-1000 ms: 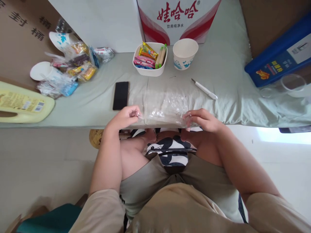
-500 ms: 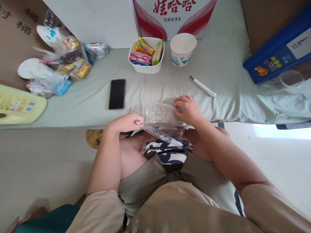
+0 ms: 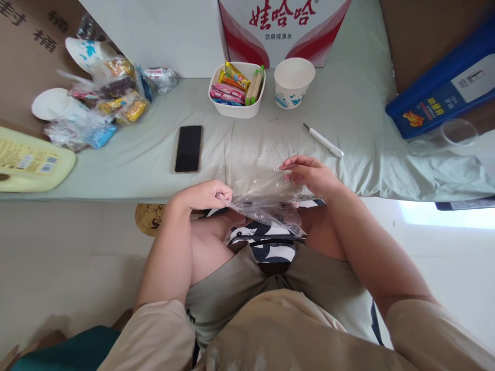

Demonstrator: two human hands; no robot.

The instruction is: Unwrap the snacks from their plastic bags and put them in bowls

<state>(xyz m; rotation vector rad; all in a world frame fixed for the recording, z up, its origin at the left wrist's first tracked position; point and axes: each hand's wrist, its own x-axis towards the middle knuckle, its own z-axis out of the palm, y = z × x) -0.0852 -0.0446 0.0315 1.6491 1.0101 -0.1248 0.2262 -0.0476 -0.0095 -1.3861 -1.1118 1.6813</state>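
A clear plastic bag (image 3: 263,198) hangs over the near edge of the cloth-covered table (image 3: 154,154), above my lap. My left hand (image 3: 204,196) is closed, pinching the bag's left edge. On the bag's right side, my right hand (image 3: 311,175) pinches its upper edge with thumb and fingers. Whether anything is inside the bag I cannot make out.
A black phone (image 3: 188,148) lies left of the bag. Behind stand a white tray of wrapped snacks (image 3: 237,90), a paper cup (image 3: 294,81), a white pen-like tool (image 3: 323,140) and a red-and-white box (image 3: 284,26). Snack packets (image 3: 100,108) pile at the left; a blue box (image 3: 444,87) lies right.
The bag lay flat on the table edge with a hand at each end. My right hand lifted its right side up and inward, and part of the bag now droops over the edge.
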